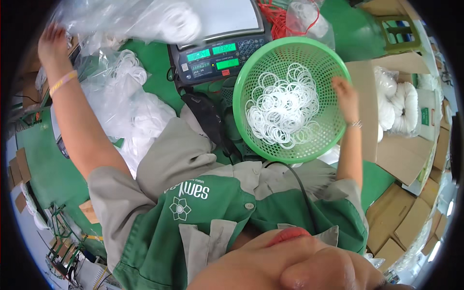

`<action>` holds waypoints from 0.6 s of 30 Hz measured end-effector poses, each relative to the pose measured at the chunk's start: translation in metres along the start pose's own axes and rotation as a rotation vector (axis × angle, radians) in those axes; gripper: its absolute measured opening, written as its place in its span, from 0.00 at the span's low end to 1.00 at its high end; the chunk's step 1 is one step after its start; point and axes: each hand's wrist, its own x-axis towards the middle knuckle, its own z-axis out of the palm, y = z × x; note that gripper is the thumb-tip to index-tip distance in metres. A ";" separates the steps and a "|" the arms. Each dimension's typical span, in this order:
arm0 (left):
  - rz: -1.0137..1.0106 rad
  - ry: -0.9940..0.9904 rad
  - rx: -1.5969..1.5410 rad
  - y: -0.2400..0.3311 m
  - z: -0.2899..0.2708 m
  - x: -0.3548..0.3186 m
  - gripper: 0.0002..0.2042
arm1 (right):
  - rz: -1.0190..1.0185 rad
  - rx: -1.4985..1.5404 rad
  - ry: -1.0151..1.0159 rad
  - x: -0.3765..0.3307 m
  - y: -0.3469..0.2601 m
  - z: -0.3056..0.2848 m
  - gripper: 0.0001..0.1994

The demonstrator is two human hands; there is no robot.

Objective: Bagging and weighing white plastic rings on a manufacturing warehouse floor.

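my left grip point(52, 46) looks closed on one end of a clear bag point(130, 21) with white stuff bunched in it, up beside the scale point(212, 60). my right grip point(346, 100) is at the right side of the green basket point(270, 54), fingers bent over its inner wall; i can't tell from this feed if it's clamped on the rim or just loose there, and no ring shows in it.

step in hand, as i judge it: moving the bag while minding the basket. to do it well i'd gather the plastic tight on the left so it doesn't slip, keep it clear of the scale's platform and buttons, and not let the film sag into the basket. right side should steady the basket, no pulling, since a tilt could spill the rings. i'd also watch the pile of bagged goods point(140, 128) on the left, easy to snag.

looks: the white rings point(285, 108) are thin, round, glossy, tangled in a loose heap at the basket's bottom, heap sitting left of its middle. basket is bright green, perforated, round, just in front of the scale's right side and overlapping it in view. bag is see-through, crinkled, blurred; contents too smeared to count.
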 end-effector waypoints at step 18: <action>-0.340 0.080 1.156 -0.099 -0.162 -0.032 0.21 | 0.238 -0.227 -0.448 0.244 0.115 0.026 0.15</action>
